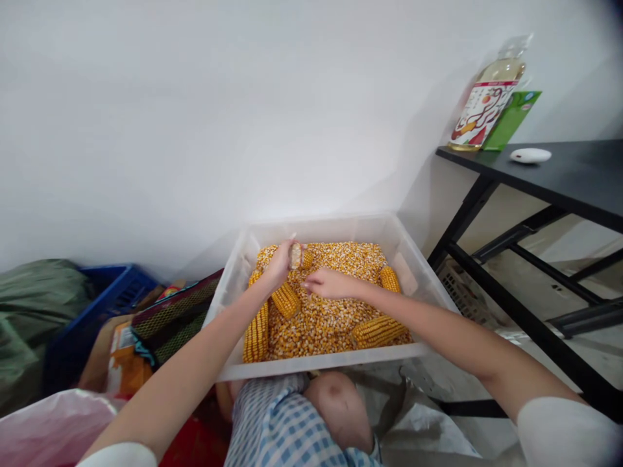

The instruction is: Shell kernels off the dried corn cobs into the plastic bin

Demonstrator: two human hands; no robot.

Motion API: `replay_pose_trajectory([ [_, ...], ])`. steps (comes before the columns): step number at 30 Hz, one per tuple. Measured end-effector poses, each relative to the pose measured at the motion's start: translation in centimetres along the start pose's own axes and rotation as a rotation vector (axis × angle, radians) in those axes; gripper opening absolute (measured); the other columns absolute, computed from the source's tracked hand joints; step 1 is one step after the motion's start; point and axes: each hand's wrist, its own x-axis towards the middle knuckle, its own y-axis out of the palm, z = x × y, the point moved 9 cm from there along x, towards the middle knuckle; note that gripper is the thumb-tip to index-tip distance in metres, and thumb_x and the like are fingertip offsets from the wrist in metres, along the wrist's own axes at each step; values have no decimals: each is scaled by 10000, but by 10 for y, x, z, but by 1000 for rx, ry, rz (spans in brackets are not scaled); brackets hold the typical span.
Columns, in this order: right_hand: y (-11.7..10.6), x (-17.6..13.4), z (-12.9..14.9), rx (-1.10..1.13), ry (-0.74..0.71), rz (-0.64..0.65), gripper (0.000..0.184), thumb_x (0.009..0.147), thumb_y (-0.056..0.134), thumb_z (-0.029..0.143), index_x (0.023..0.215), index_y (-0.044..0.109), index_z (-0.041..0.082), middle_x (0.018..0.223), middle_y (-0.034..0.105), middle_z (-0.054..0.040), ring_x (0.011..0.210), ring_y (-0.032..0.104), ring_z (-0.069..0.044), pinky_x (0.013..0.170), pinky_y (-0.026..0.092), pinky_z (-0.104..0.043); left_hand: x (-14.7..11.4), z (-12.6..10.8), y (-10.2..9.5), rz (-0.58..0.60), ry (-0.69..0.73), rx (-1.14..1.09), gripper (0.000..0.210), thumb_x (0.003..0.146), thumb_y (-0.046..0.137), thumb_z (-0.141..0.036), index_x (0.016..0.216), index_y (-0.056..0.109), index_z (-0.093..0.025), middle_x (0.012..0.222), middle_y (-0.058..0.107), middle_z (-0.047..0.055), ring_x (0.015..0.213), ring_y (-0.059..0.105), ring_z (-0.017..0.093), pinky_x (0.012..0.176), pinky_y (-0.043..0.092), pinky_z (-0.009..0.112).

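Over a white plastic tub (316, 362), my left hand (279, 263) is closed round an ear of corn (306, 257). Pale bare cob shows at the near end of that ear, with yellow kernels beyond. Just right of it and lower, my right hand (327, 284) hovers over loose corn kernels (326, 331), apart from the ear. Its fingers are curled together, and whatever may be in them is hidden. More ears lie on the kernels: one (256, 331) along the left wall, one (286, 300) below my left hand, one (377, 331) at front right and one (389, 279) at back right.
To the right stands a black table (574, 175) bearing a bottle (487, 104), a green box (511, 120) and a white oval object (530, 155). A blue crate (104, 292), a dark mesh bag (180, 311) and a green bag (36, 318) crowd the left. A white wall rises behind.
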Motion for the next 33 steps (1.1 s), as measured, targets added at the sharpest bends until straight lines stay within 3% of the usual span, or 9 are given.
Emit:
replay_pose_trajectory([
  [3, -39, -2, -7, 102, 9, -233, 330, 890, 368, 295, 752, 608, 116, 635, 563, -2, 592, 472, -94, 608, 349, -205, 6, -3, -7, 8, 13, -100, 278, 732, 535, -421, 670, 558, -151, 518, 529, -13, 452, 475, 85, 463, 361, 194],
  [6, -51, -4, -4, 149, -15, -317, 325, 895, 362, 298, 750, 595, 125, 618, 526, 13, 584, 449, -93, 615, 346, -206, 5, -7, -9, 0, 28, -135, 244, 676, 610, -383, 708, 560, -147, 540, 543, -22, 455, 490, 76, 467, 372, 191],
  [14, -41, -5, 8, 168, 16, -284, 267, 882, 380, 258, 759, 579, 128, 618, 510, 15, 576, 431, -94, 590, 331, -204, -4, -4, 4, 32, -69, -236, 177, 712, 504, -317, 637, 500, -157, 475, 494, -39, 392, 455, 70, 419, 353, 200],
  [20, -37, -2, 2, 163, 71, -244, 287, 876, 368, 248, 771, 606, 126, 562, 463, 28, 520, 396, -87, 533, 299, -202, -2, -1, 4, 34, -67, -246, 162, 698, 485, -303, 620, 485, -161, 456, 471, -39, 389, 432, 69, 415, 338, 195],
  [25, -31, -2, -1, 190, 101, -144, 329, 879, 364, 289, 765, 622, 120, 474, 332, 58, 455, 325, -80, 473, 248, -203, -3, -1, 4, 14, -48, -166, 186, 683, 502, -318, 587, 481, -160, 446, 476, -29, 379, 417, 70, 411, 336, 201],
  [33, -32, -6, 0, 264, 73, -159, 349, 889, 359, 343, 794, 613, 122, 458, 283, 69, 437, 289, -71, 449, 224, -196, -2, -6, 7, 59, 19, -89, 224, 680, 517, -347, 571, 509, -152, 452, 486, -16, 398, 443, 80, 425, 352, 206],
])
